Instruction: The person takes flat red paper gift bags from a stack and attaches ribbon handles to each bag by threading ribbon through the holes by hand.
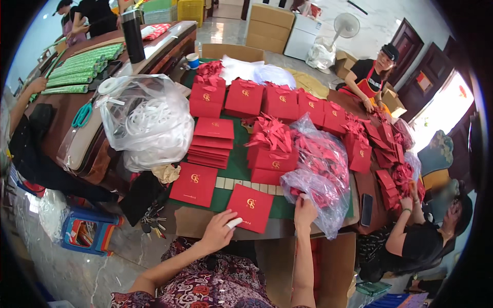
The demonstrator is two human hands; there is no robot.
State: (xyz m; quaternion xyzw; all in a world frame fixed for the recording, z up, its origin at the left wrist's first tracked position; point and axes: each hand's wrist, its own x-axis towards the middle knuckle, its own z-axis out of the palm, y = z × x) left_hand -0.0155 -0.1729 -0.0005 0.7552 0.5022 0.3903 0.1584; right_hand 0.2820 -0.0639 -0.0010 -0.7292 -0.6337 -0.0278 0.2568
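A flat red paper gift bag (251,205) with gold print lies at the table's near edge. My left hand (220,232) grips its lower left corner; one digit has a white covering. At the mouth of a clear plastic bag (328,192) full of red ribbons (316,154), my right hand (305,211) has its fingertips pinched together, and what they hold is hidden. Just left of the flat bag lies another red gift bag (193,187), below a stack of red gift bags (211,141). Red ribbons top a further pile of bags (272,159) beyond.
Standing red gift bags (244,97) line the far side of the table. Left are a bag of white cords (154,118), teal scissors (82,115), a black tumbler (133,36) and green rolls (84,66). A phone (366,209) lies right, where two co-workers (418,241) handle red items.
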